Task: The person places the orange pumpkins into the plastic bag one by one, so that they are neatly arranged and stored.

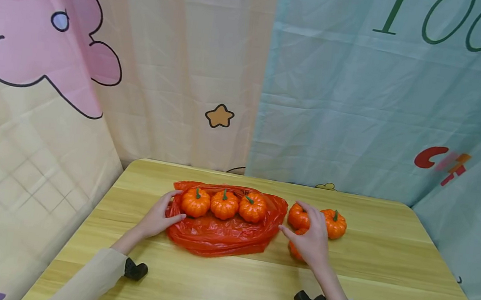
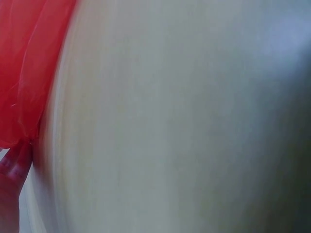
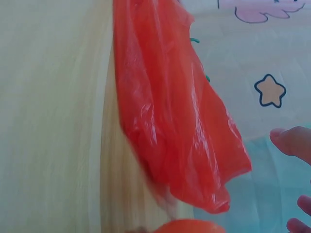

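A crumpled red plastic bag [image 1: 220, 240] lies spread on the table in the head view. Three small orange pumpkins with green stems, the middle one [image 1: 224, 204] among them, sit in a row in its opening. My left hand [image 1: 157, 217] is at the bag's left end, thumb and fingers spread about its edge. In the left wrist view its fingertips [image 2: 23, 145] touch the red plastic. Just past the bag's right end, my right hand [image 1: 313, 236] has its fingers apart, over more pumpkins [image 1: 299, 217]. The right wrist view shows its thumb [image 3: 291, 141] away from the bag.
Another orange pumpkin [image 1: 334, 224] sits on the wooden table [image 1: 223, 288], right of my right hand. Printed curtains [image 1: 188, 63] hang behind the table and at both sides. Black wrist mounts [image 1: 135, 270] stick out at the cream sleeves.
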Action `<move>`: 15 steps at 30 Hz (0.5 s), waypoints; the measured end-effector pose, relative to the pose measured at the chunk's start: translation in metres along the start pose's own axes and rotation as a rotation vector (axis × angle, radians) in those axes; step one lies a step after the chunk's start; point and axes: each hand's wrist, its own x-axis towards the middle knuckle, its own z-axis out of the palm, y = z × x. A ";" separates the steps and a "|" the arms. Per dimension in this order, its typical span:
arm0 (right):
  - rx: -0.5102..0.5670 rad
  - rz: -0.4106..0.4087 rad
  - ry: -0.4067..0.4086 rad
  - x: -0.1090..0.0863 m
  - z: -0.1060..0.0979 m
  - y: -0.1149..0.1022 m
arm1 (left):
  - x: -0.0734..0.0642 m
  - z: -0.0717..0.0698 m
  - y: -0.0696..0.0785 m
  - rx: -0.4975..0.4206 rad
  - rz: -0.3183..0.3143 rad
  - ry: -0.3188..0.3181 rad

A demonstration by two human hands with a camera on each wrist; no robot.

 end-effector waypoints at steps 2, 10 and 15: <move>0.006 0.003 0.008 -0.003 -0.004 0.004 | 0.000 0.000 0.000 -0.001 0.002 0.006; 0.000 0.030 0.016 -0.016 -0.016 0.023 | 0.000 0.000 -0.001 0.007 -0.002 0.010; 0.020 0.052 0.017 -0.023 -0.022 0.031 | 0.000 0.000 0.000 -0.004 -0.007 0.004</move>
